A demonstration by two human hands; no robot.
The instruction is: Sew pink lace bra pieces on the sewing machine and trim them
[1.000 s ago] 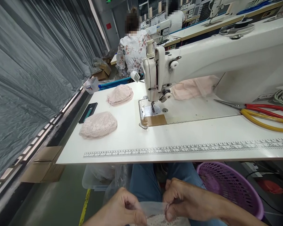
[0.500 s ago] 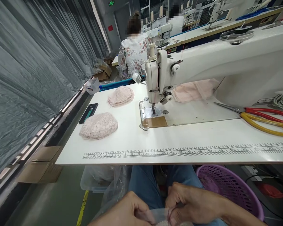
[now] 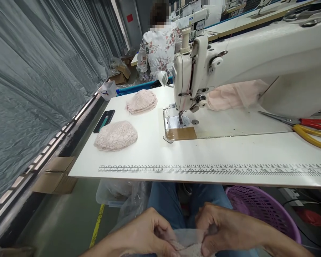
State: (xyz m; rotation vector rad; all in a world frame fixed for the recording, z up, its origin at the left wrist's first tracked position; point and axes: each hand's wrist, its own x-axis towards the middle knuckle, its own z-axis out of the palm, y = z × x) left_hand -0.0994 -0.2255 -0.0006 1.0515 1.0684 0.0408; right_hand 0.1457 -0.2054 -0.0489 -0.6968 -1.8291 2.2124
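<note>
Low in the view, over my lap, my left hand [image 3: 156,233] and my right hand [image 3: 216,228] both pinch a piece of sheer, pale lace fabric [image 3: 188,235]. It stretches between the fingers, and its lower part runs out of the picture. Beyond the hands, on the white sewing table [image 3: 139,160], lie a folded stack of cream lace pieces [image 3: 116,135] and a pale pink fabric stack [image 3: 142,101]. A white sewing machine [image 3: 184,82] stands at the middle right, its needle and presser foot over a bare metal plate.
Red-and-yellow-handled scissors [image 3: 307,126] lie at the right. A phone [image 3: 104,120] is by the left edge, and peach fabric [image 3: 235,94] lies behind the machine. A printed ruler [image 3: 216,170] runs along the front. Below are a purple basket [image 3: 264,210] and a cardboard box [image 3: 55,175]. A co-worker [image 3: 160,44] sits ahead.
The camera view has tilted down and shifted slightly left. Both hands show a little higher, and more of the sheer fabric between them is visible. The things on the table have stayed put.
</note>
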